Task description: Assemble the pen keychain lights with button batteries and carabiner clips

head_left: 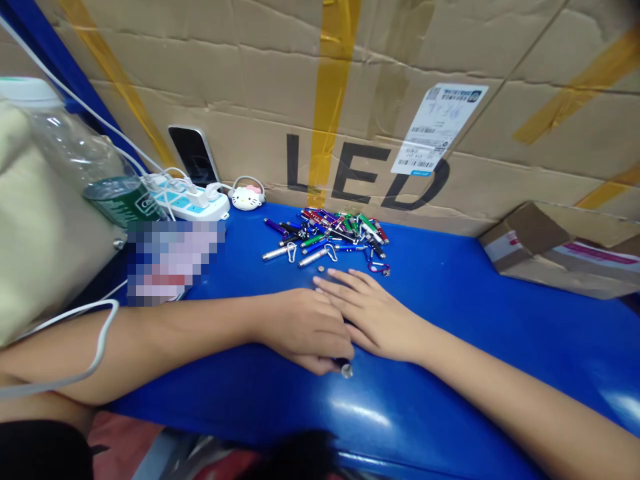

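My left hand [310,331] is closed around a small black cylinder [345,367], whose silvery round end sticks out below the fingers. Beside it, my right hand [367,310] has its fingers spread over the blue tabletop, its lower part touching or nearly touching the left fingers. Just beyond the right fingertips lies a small round coin-like piece [321,269]. Farther back is a pile of small metal penlights [330,233] in purple, black, green, red, blue and silver, several with carabiner clips.
A cardboard wall marked LED [250,87] stands behind the pile. At left are a white power strip [200,203], a phone [194,155], a bottle [85,153], a white cartoon case [247,197] and a loose cable [103,333]. A small carton [565,250] sits right.
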The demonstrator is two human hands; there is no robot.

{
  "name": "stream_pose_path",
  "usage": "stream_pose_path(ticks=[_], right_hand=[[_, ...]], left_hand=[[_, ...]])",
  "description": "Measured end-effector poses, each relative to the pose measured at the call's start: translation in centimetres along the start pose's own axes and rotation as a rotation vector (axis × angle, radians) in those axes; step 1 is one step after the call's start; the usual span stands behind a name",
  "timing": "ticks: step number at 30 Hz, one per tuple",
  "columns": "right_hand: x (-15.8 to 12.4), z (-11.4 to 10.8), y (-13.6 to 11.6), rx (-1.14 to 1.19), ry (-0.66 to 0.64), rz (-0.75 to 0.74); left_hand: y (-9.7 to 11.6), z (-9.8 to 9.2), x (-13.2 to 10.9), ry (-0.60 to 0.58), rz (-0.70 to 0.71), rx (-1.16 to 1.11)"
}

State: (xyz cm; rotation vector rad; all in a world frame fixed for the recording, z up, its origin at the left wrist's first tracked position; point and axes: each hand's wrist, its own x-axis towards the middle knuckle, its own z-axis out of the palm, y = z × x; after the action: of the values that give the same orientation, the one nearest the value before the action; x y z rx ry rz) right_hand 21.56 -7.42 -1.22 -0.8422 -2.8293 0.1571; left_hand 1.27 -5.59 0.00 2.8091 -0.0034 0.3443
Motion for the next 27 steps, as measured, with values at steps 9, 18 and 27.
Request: stream_pose_path(ticks=[9,18,27], right_hand=[[0.0,0.6,0.6,0.220,0.253,-0.015],[-0.5,-1.6,-0.7,0.345,0.733,0.430],[0.7,-0.9,-3.1,0.105,0.670,0.253]], left_hand=[[-1.0,0.7,-0.5,0.330,-0.121,0.014],[-2.2,0.6,-0.8,0.418,-0.536,-0.123],[-2.3,0.8,-0.8,0.368,-0.451,-0.156]])
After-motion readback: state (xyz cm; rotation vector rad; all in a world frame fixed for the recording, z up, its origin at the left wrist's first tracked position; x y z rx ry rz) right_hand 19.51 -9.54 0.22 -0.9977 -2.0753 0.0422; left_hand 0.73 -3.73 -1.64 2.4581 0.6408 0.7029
